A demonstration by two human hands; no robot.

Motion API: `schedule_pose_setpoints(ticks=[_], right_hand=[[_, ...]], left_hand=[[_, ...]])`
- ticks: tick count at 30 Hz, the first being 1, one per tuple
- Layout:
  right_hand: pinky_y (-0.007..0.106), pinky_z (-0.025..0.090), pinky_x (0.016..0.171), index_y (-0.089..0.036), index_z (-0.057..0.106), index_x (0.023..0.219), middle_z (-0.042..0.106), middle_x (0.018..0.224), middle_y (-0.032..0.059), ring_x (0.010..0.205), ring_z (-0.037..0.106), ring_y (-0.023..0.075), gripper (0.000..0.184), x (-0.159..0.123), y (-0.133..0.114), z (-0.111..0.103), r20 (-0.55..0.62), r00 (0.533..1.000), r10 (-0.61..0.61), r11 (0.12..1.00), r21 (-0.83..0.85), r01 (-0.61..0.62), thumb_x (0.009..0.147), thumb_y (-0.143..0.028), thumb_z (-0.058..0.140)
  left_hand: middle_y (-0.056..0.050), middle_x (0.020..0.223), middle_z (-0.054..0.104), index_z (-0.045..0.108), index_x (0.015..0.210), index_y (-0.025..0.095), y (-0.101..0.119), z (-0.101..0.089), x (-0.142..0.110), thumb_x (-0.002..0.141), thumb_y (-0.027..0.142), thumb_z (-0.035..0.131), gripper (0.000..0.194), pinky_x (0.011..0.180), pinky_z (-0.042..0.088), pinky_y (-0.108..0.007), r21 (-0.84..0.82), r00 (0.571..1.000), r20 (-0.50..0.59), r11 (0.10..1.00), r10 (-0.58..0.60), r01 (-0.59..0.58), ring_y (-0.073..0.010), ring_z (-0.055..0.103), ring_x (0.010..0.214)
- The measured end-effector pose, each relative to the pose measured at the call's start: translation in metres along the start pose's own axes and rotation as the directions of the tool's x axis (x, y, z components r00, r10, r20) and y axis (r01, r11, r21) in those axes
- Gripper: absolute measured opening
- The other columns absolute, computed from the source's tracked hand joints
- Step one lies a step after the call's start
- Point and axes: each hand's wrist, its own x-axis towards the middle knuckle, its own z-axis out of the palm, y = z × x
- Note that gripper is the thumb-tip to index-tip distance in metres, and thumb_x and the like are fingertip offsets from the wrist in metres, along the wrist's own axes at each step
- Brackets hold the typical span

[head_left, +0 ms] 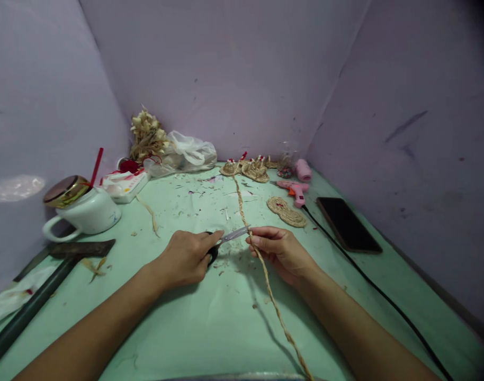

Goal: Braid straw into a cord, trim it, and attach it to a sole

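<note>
My left hand [190, 256] is closed round the black handles of a pair of scissors [232, 235], whose blades point right. The blade tips meet a braided straw cord [269, 280] that runs from the back of the table toward its front edge. Between thumb and fingers, my right hand [279, 248] pinches the cord just beside the blades. Whether the blades are cutting into it I cannot make out. A coiled straw piece shaped like a small sole [286, 211] lies beyond my right hand.
A pink glue gun [295, 190] with a black cable and a phone [348, 224] lie on the right. At left are a hammer [83, 248] and a white mug [87, 214]. Small straw slippers [254, 170], a plastic bag [190, 151] and dried husks [146, 135] stand at the back.
</note>
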Motion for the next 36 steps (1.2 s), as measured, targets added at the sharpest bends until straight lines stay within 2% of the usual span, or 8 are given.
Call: schedule_pose_setpoints(ticks=[5, 12, 22, 24, 26, 29, 31, 36], right_hand=[[0.022, 0.048, 0.054, -0.012, 0.066, 0.068, 0.066, 0.059, 0.0027, 0.050, 0.058, 0.0094, 0.023, 0.000, 0.001, -0.001, -0.005, 1.000, -0.015, 1.000, -0.019, 0.015, 0.047, -0.012, 0.076], [0.024, 0.048, 0.056, -0.013, 0.066, 0.068, 0.067, 0.060, 0.0026, 0.051, 0.059, 0.0100, 0.024, 0.000, 0.002, 0.000, -0.009, 0.999, -0.044, 0.998, -0.042, 0.044, 0.047, -0.014, 0.076], [0.021, 0.048, 0.052, -0.011, 0.065, 0.068, 0.066, 0.059, 0.0034, 0.050, 0.057, 0.0093, 0.021, -0.002, -0.001, 0.001, -0.027, 0.999, -0.027, 0.999, -0.023, 0.026, 0.049, -0.010, 0.073], [0.021, 0.047, 0.050, -0.011, 0.064, 0.068, 0.065, 0.059, 0.0035, 0.048, 0.057, 0.0089, 0.021, -0.002, -0.002, 0.001, -0.039, 0.999, -0.016, 0.999, -0.030, 0.014, 0.049, -0.009, 0.072], [0.021, 0.047, 0.048, -0.011, 0.063, 0.069, 0.065, 0.058, 0.0033, 0.046, 0.056, 0.0087, 0.021, -0.002, -0.001, 0.002, -0.018, 1.000, 0.019, 0.998, -0.052, -0.020, 0.050, -0.008, 0.071], [0.022, 0.047, 0.046, -0.010, 0.062, 0.068, 0.064, 0.056, 0.0028, 0.044, 0.054, 0.0087, 0.020, -0.003, 0.002, 0.003, 0.062, 0.988, 0.141, 0.982, -0.137, -0.132, 0.049, -0.008, 0.070], [0.022, 0.046, 0.044, -0.011, 0.062, 0.066, 0.063, 0.054, 0.0022, 0.043, 0.054, 0.0087, 0.019, -0.004, 0.005, 0.004, 0.103, 0.969, 0.223, 0.956, -0.215, -0.197, 0.048, -0.009, 0.069], [0.022, 0.043, 0.043, -0.012, 0.062, 0.064, 0.061, 0.049, 0.0000, 0.041, 0.052, 0.0086, 0.017, -0.008, 0.015, 0.005, 0.218, 0.934, 0.285, 0.918, -0.344, -0.199, 0.048, -0.013, 0.069]], left_hand=[[-0.005, 0.087, 0.066, 0.040, 0.124, 0.018, 0.000, 0.002, 0.001, 0.070, 0.013, 0.041, 0.053, 0.054, 0.040, -0.028, 0.064, 1.000, -0.014, 0.998, -0.005, 0.006, -0.0189, 0.060, 0.069], [-0.005, 0.092, 0.066, 0.039, 0.125, 0.018, -0.001, 0.002, 0.002, 0.070, 0.010, 0.041, 0.056, 0.059, 0.043, -0.028, -0.026, 1.000, 0.012, 1.000, -0.013, 0.014, -0.0193, 0.062, 0.075], [-0.001, 0.084, 0.065, 0.052, 0.112, 0.022, -0.001, 0.000, 0.002, 0.068, 0.008, 0.042, 0.047, 0.063, 0.042, -0.024, -0.345, 0.999, -0.029, 0.938, -0.045, 0.033, -0.0142, 0.059, 0.071], [0.000, 0.076, 0.064, 0.057, 0.101, 0.020, 0.002, 0.001, 0.004, 0.067, 0.008, 0.044, 0.038, 0.061, 0.041, -0.022, -0.514, 0.989, -0.056, 0.853, -0.134, 0.086, -0.0126, 0.057, 0.067], [0.000, 0.069, 0.061, 0.058, 0.095, 0.016, 0.005, 0.002, 0.008, 0.068, 0.015, 0.050, 0.028, 0.056, 0.041, -0.022, -0.706, 0.948, -0.078, 0.689, -0.308, 0.165, -0.0118, 0.055, 0.060], [0.000, 0.064, 0.059, 0.054, 0.099, 0.012, 0.010, -0.001, 0.013, 0.065, 0.029, 0.061, 0.038, 0.049, 0.041, -0.021, -0.916, 0.806, -0.026, 0.337, -0.591, 0.218, -0.0109, 0.053, 0.052], [-0.001, 0.064, 0.060, 0.052, 0.101, 0.012, 0.012, -0.004, 0.016, 0.061, 0.032, 0.065, 0.046, 0.046, 0.039, -0.021, -0.968, 0.725, 0.015, 0.173, -0.689, 0.184, -0.0105, 0.052, 0.049], [0.000, 0.059, 0.058, 0.051, 0.097, 0.013, 0.006, -0.004, 0.019, 0.054, 0.029, 0.070, 0.050, 0.040, 0.033, -0.017, -0.995, 0.607, 0.040, 0.026, -0.794, 0.099, -0.0087, 0.050, 0.045]])
